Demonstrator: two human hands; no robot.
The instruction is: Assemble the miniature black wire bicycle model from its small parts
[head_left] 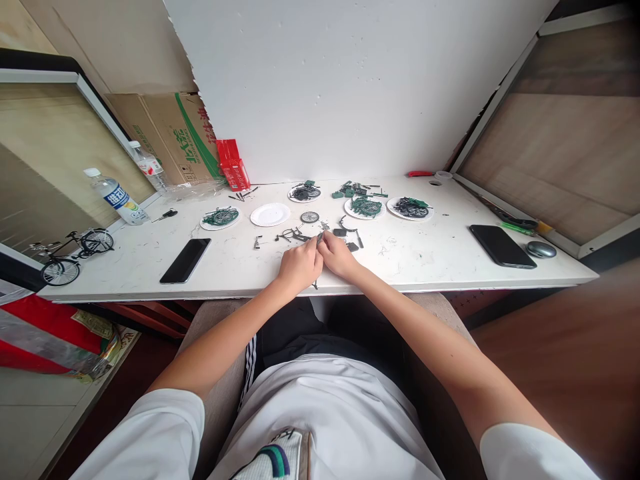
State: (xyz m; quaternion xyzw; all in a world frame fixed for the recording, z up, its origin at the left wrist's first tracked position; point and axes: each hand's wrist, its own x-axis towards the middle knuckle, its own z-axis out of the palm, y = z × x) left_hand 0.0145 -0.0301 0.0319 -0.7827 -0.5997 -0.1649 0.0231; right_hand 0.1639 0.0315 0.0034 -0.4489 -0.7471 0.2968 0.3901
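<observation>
- Pinching a small dark part (320,237) between the fingertips of left hand (301,267) and right hand (337,255), brought close together above the front of the white tabletop (420,263); its shape mostly hidden by the fingers.
- Just beyond the fingers, loose model-bicycle parts (300,235) and a spoked wheel (310,217).
- Farther back, a white paper plate (270,215) among others heaped with green and black pieces (367,207).
- On the left, an assembled black model bicycle (77,255), a smartphone (185,261) and two plastic bottles, the nearer blue-labelled (118,198).
- Toward the right end, a second smartphone (501,246) beside a rounded grey object (541,249).
- Behind, a ragged-edged white panel (340,87), a printed cardboard box (170,137) and a red carton (233,165).
</observation>
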